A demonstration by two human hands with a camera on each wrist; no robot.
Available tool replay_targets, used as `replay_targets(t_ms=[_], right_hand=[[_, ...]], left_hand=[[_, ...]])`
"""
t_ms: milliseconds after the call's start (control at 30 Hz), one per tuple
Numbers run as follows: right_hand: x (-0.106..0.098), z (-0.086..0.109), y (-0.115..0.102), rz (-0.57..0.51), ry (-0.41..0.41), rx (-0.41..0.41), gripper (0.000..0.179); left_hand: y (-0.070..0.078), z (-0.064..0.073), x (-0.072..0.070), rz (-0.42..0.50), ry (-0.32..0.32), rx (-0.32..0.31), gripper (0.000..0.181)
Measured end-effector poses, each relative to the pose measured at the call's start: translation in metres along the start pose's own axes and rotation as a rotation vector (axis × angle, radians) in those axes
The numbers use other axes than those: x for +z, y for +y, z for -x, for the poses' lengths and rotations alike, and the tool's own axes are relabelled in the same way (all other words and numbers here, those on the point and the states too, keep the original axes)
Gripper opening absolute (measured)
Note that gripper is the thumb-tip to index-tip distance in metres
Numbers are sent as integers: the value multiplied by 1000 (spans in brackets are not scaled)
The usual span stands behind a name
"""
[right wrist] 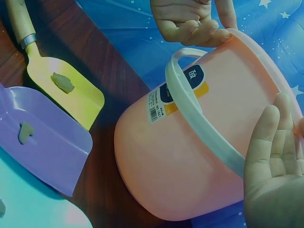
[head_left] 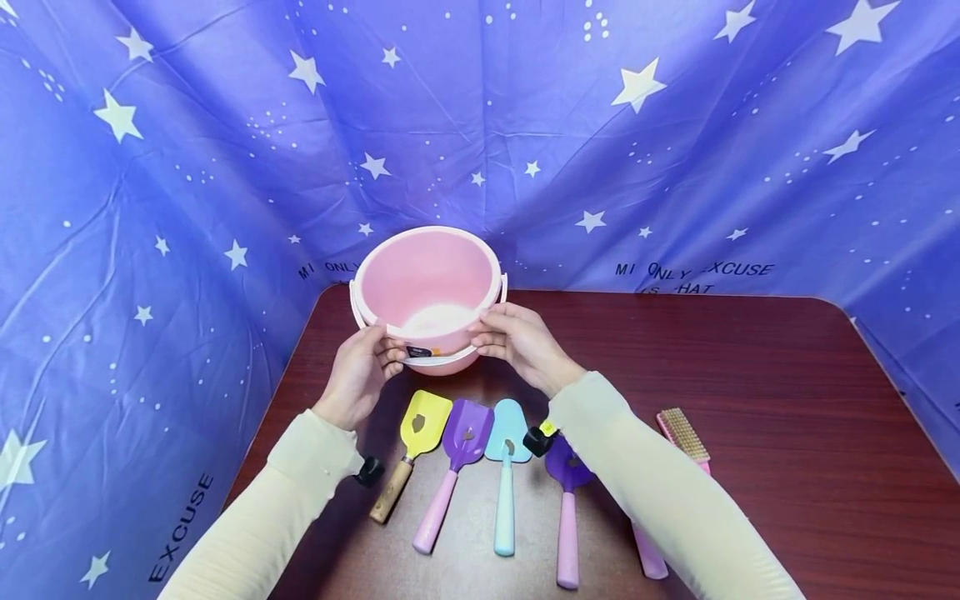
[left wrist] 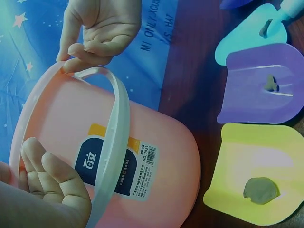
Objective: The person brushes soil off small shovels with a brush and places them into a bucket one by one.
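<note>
A pink bucket (head_left: pixel 431 275) with a white bail handle (left wrist: pixel 114 128) stands at the back left of the table, its opening turned toward me. My left hand (head_left: pixel 354 371) holds the near rim on the left, thumb on top and fingers beneath. On the right part of the rim, my right hand (head_left: pixel 525 343) pinches in the same way. The handle hangs down across the bucket's front, over a dark label (left wrist: pixel 88 159). Closest to the hands lie a yellow shovel (head_left: pixel 425 423), a purple shovel (head_left: pixel 468 432) and a light blue shovel (head_left: pixel 505 500), each with a grey-brown patch on its blade.
Another purple shovel (head_left: pixel 567 533) lies partly under my right sleeve (head_left: pixel 660 483). Beyond it are a pink brush (head_left: pixel 684 435) and a pink handle (head_left: pixel 651 554), both partly covered by that sleeve. A blue star-patterned cloth (head_left: pixel 480 125) hangs behind the dark red table (head_left: pixel 795 400).
</note>
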State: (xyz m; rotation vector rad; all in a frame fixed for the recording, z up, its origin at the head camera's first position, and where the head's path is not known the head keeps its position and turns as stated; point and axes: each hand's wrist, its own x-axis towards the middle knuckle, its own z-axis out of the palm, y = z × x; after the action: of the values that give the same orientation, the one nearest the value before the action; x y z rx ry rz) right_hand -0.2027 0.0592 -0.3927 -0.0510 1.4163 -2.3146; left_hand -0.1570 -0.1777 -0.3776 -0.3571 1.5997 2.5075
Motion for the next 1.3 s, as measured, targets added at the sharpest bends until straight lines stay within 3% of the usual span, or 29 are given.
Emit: replay_targets(t_ms=[1300], right_hand=[[-33, 28, -11, -42, -15, -29, 8]], left_hand=[[-18, 6, 32, -7, -41, -27, 21]])
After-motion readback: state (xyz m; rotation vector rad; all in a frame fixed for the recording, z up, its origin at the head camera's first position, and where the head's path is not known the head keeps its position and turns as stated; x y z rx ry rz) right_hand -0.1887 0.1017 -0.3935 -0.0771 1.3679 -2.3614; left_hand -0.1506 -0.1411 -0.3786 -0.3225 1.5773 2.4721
